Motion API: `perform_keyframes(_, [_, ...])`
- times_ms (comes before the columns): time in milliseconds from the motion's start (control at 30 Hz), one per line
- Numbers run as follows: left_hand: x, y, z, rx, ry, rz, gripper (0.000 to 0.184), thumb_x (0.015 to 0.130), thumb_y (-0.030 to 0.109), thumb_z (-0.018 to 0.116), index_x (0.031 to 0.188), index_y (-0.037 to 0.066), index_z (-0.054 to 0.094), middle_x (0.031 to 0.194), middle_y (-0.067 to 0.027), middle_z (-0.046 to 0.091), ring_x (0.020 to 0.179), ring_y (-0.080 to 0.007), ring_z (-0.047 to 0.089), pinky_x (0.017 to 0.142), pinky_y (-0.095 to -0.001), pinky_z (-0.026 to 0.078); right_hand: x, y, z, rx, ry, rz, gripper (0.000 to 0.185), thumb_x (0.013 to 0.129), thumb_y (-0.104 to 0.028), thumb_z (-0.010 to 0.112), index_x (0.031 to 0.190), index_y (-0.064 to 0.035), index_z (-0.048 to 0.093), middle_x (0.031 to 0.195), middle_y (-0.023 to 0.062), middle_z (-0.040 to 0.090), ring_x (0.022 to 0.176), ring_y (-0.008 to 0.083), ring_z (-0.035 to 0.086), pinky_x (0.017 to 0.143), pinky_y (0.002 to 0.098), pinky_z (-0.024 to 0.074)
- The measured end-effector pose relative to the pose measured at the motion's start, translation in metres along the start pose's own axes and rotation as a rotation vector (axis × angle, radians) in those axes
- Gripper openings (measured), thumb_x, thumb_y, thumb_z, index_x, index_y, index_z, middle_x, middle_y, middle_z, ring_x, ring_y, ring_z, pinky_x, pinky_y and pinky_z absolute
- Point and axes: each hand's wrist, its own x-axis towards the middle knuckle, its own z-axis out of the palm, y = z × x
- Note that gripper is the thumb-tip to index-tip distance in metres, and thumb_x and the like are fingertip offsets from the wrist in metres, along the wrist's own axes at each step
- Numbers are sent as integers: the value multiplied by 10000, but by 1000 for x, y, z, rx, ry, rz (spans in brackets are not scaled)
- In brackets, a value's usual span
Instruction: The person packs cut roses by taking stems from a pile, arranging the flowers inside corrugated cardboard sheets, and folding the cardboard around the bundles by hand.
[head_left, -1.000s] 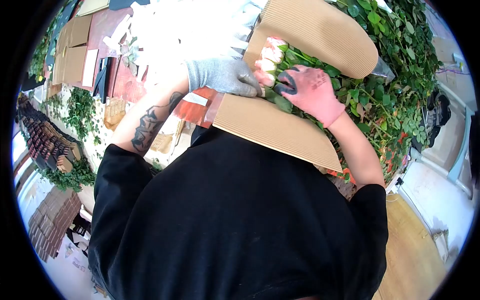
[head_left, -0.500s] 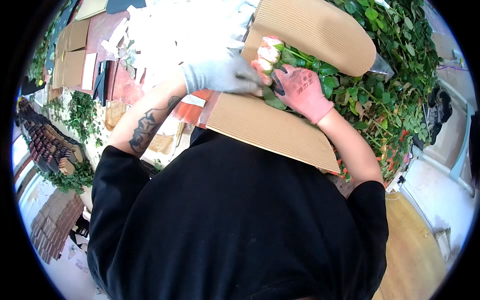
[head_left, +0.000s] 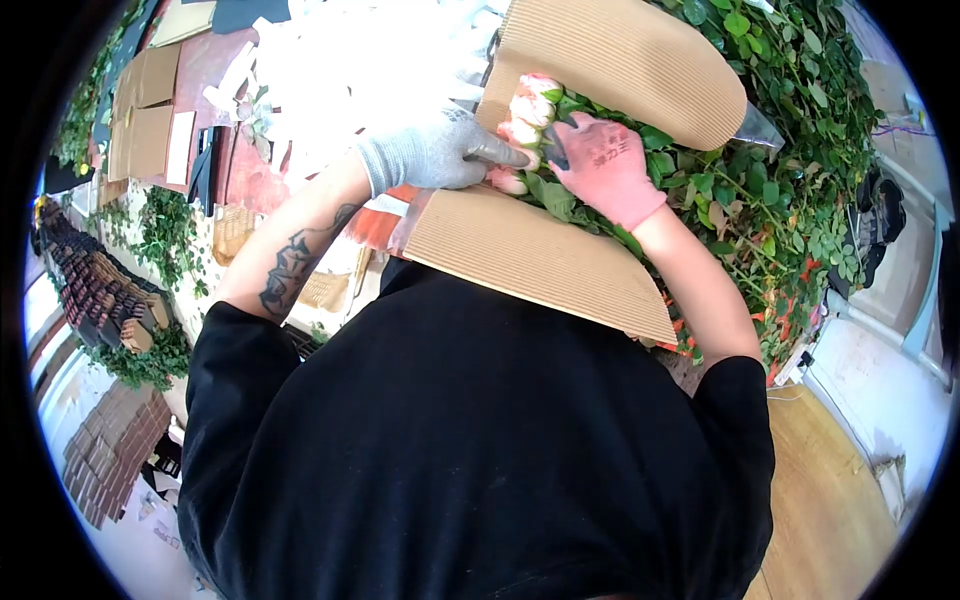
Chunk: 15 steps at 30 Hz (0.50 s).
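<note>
Pale pink roses (head_left: 530,108) lie in a row on corrugated brown cardboard (head_left: 530,260), their leafy green stems pointing right. My left hand (head_left: 435,150), in a grey glove, reaches in from the left. Its index finger is stretched out and touches the lower blooms; its other fingers are partly hidden. My right hand (head_left: 605,165) wears a pink glove with dark fingertips and rests over the leaves just right of the blooms. Its thumb and fingers are apart, with no stem visibly gripped. The cardboard's upper flap (head_left: 630,60) stands folded back beyond the roses.
A large heap of leafy stems (head_left: 780,190) fills the right side. White paper strips (head_left: 330,90) lie glaring at the upper left, near a black tool (head_left: 204,165) and brown cardboard pieces (head_left: 140,120). Something orange-red (head_left: 375,228) is by the near flap's left end.
My left index finger has extended onto the lower blooms, and another bloom now shows below it. My right hand has shifted slightly right, its fingers opening away from the flower heads.
</note>
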Motion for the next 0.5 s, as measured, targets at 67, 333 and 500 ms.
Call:
perform_keyframes(67, [0,3,-2,-11,-2,-11,395,783,89,530,1152,192,626,927,-108,672,798,-237,646,779,-322,502,1,0,7,-102,89,-111,239,742,-290,635,869,-104,556,834,62,583,753,211,619,591,339,490])
perform_keyframes(333, [-3,2,1,3,42,-1,416,773,128,518,1155,252,622,908,-98,669,785,-231,631,756,-326,490,0,2,0,-93,91,-156,298,742,-322,641,925,-103,557,865,71,572,744,223,609,596,330,490])
perform_keyframes(500, [0,1,2,-90,142,76,374,793,114,531,1153,162,622,894,-112,671,769,-228,644,732,-312,505,5,-2,2,-250,-30,-146,219,774,-272,585,890,-86,585,843,65,602,729,207,623,581,318,490])
